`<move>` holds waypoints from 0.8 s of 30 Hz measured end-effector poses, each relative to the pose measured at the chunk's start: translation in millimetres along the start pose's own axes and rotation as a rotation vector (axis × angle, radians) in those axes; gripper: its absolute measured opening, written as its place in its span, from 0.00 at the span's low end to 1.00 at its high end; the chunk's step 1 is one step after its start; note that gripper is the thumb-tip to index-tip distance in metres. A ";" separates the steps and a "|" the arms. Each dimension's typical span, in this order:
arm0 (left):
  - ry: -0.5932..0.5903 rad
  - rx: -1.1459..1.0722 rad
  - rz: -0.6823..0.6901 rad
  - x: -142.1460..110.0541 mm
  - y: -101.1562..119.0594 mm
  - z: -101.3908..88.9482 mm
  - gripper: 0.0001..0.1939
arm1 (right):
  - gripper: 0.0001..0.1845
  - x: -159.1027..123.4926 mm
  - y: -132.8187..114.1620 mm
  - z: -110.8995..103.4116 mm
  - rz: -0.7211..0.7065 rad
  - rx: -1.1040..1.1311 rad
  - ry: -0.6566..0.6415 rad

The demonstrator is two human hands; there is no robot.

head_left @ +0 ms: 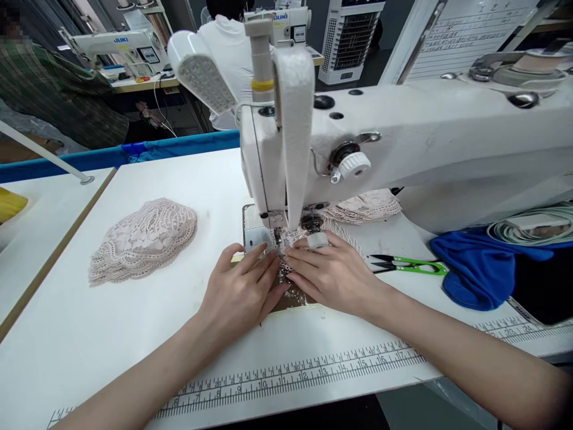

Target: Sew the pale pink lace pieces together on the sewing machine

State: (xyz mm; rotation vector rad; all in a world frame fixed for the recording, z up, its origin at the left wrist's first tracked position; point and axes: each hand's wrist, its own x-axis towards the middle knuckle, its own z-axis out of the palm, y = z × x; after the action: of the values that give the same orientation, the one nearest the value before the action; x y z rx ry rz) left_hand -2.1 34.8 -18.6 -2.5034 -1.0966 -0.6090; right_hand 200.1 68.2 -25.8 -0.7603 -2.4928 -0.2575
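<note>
Lying under the machine [403, 131], by the needle [277, 240], the lace [342, 232] trails out to the right. The left hand [237, 286] and right hand [333, 272] rest palms down, fingers extended, near each other at the needle; neither is clenched, and whether their tips touch each other cannot be told. A fingertip could be pricked, since both hands lie so close to the needle. The openwork edge could snag or pucker if the hands pull unevenly, and the loose clear film [293, 292] just nearer might catch it. Farther right, another lace pile [367, 206] could get dragged along, being so close to the trailing lace. The snips [421, 267] point blades left, towards the right hand, so a backward slide might nick it. No container can be made out near the hands; the left pile [147, 239] sits directly on the table [134, 334].
</note>
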 end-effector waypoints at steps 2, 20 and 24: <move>0.004 -0.008 -0.002 0.0 -1.1 0.9 0.12 | 0.13 0.3 0.3 0.1 0.001 -0.007 -0.016; -0.030 -0.032 -0.024 -1.3 -9.2 8.4 0.16 | 0.15 3.3 3.2 -0.3 0.010 -0.059 -0.088; -0.023 -0.011 -0.013 -1.0 -9.7 8.9 0.16 | 0.15 3.5 3.5 0.2 0.015 -0.056 -0.098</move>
State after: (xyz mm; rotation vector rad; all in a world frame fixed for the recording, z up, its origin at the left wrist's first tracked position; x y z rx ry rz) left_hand -7.9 44.6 -25.4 -2.5199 -1.1221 -0.5926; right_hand 199.5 72.8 -24.0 -0.8322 -2.5805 -0.2923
